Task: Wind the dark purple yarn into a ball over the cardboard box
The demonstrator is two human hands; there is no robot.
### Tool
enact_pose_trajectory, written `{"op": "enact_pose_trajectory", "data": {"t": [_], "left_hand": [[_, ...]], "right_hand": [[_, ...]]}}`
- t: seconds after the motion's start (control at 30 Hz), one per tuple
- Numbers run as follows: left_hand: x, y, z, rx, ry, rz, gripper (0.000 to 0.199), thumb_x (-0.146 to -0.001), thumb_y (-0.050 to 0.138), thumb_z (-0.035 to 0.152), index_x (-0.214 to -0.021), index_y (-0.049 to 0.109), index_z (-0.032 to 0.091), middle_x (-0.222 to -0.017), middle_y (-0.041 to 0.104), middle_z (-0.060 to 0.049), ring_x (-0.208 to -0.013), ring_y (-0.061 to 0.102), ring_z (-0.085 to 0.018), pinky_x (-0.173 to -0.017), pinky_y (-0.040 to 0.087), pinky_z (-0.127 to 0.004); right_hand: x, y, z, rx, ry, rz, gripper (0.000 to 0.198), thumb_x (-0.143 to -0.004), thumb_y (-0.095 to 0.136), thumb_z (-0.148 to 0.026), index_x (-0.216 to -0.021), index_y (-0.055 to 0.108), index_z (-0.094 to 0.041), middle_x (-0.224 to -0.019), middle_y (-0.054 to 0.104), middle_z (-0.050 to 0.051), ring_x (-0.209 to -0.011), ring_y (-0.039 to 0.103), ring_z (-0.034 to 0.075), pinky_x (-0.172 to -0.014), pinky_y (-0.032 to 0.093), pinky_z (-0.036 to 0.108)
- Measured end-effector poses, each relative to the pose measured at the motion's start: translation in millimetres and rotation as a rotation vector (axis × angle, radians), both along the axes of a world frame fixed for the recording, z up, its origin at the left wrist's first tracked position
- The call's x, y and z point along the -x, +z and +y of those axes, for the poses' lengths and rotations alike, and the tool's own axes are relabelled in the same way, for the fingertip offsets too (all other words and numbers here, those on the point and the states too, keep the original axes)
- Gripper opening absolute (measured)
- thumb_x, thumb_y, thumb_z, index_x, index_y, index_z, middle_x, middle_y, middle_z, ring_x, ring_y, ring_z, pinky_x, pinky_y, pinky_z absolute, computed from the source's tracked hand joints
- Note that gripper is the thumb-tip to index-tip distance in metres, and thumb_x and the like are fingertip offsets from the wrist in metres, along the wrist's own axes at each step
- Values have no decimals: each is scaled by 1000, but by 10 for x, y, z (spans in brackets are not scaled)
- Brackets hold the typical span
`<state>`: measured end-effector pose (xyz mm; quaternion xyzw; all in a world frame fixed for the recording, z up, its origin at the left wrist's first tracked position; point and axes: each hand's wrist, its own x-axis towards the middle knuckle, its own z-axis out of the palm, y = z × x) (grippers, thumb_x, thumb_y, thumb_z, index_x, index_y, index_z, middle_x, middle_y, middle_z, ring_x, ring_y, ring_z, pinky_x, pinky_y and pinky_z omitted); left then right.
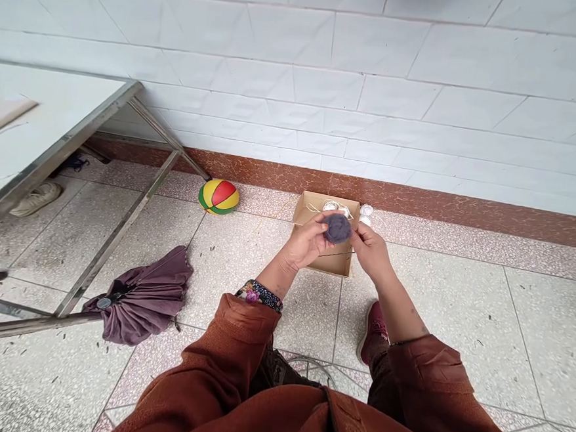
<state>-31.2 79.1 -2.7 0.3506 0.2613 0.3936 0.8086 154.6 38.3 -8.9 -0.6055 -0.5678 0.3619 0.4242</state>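
Observation:
A small dark grey-purple ball of yarn (338, 228) is held up in front of me over a cardboard box. My left hand (310, 240) grips it from the left, with the thumb on its near side. At the ball's right edge, my right hand (370, 249) is closed in a pinch. A thin dark strand runs below the ball toward the right fingers, whose tips are partly hidden. Beneath both hands the open cardboard box (331, 265) stands on the floor, with white yarn balls (329, 206) and pale cord in its far part.
More white yarn balls (366, 211) lie right of the box by the wall. A colourful ball (219, 197) rests on the floor to the left. A folded purple umbrella (149, 292) hangs by the metal-framed table (77, 122). My red shoe (374, 331) is below my right arm.

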Motion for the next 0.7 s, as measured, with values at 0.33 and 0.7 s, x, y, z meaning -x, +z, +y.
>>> {"op": "enact_pose_trajectory", "data": {"t": [0.33,0.7], "left_hand": [[-49,-31,4,-41,113,148,55,-78,89,41,-125,68,23,-127,71,-8,-101,65,-18,-84,52,-30],[20,-50,33,-382,58,511,63,-76,86,29,-135,64,24,-115,72,-6,-102,66,-22,-98,51,-40]], "right_hand": [[70,-55,-22,-62,74,-160,25,-98,58,-41,-81,64,-25,-82,68,4,-78,61,22,-72,48,34],[-2,259,-95,-203,102,46,28,-101,66,-51,-90,73,-26,-90,72,4,-85,64,22,-82,52,38]]}}
